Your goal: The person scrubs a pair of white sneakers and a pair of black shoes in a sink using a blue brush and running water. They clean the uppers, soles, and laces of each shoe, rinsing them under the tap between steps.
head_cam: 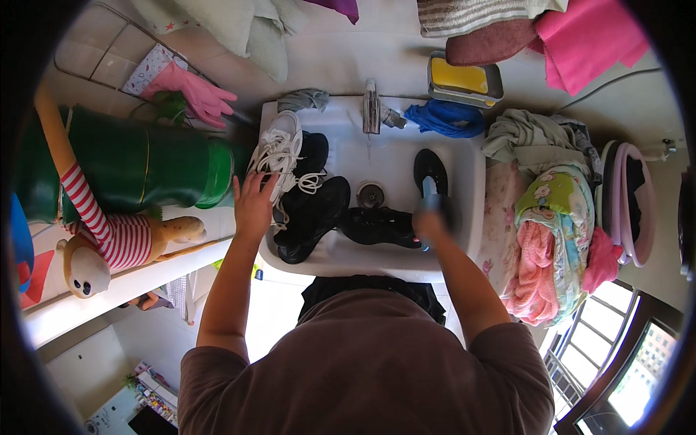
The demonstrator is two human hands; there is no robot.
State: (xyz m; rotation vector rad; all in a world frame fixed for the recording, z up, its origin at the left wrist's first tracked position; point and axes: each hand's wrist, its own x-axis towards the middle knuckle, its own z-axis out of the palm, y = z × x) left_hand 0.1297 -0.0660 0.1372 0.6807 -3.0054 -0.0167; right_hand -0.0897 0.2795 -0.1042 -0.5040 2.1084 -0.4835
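In the white sink (348,262), my left hand (254,201) rests with fingers apart on or just over a white lace-up sneaker (281,142) at the left rim. Black shoes (321,209) lie beside and under it. Another black shoe (379,225) lies below the drain (371,194). My right hand (429,225), blurred, is closed round a light blue brush-like tool (430,187), whose far part lies over a black shoe (430,166) at the right. A thin stream of water seems to fall from the metal faucet (371,109).
A blue cloth (446,118) and a grey cloth (303,100) lie on the back rim. Above the blue one is a soap box (462,79) with yellow soap. Folded laundry (554,217) is piled at the right. A green cylinder (141,163), pink rubber glove (190,89) and plush monkey (130,239) are at the left.
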